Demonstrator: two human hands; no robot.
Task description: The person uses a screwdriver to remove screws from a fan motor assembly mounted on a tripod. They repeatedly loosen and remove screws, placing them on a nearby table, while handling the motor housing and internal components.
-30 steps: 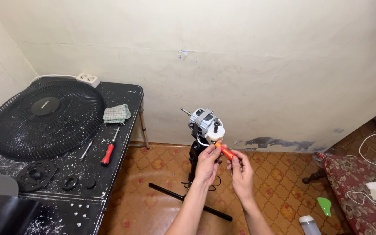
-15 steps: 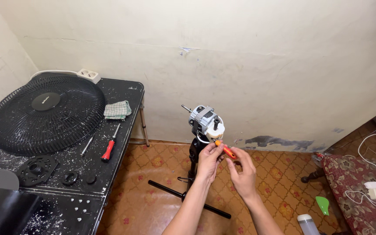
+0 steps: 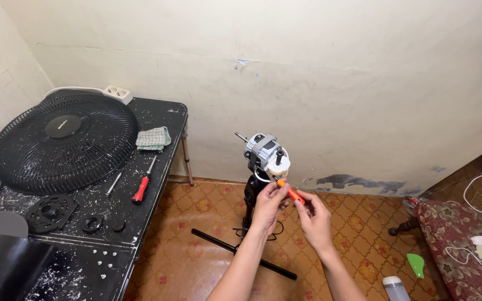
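A bare fan motor (image 3: pixel 266 154) sits on top of a black stand (image 3: pixel 250 196) on the floor. My right hand (image 3: pixel 314 219) grips the orange handle of a small screwdriver (image 3: pixel 289 191), its tip pointed up at the underside of the motor. My left hand (image 3: pixel 270 203) pinches the front end of that screwdriver just below the motor, fingers closed around it. Both forearms reach up from the bottom edge.
A black speckled table (image 3: pixel 157 187) at left carries a round black fan grille (image 3: pixel 65 141), a red-handled screwdriver (image 3: pixel 142 184), a checked cloth (image 3: pixel 153 137), round black fan parts (image 3: pixel 51 212) and small screws. A patterned cushion (image 3: pixel 459 245) with white cables lies at right. A green object (image 3: pixel 416 265) rests on the tiled floor.
The view has drifted slightly. Both hands stay at the motor with the orange screwdriver, shifting only a little.
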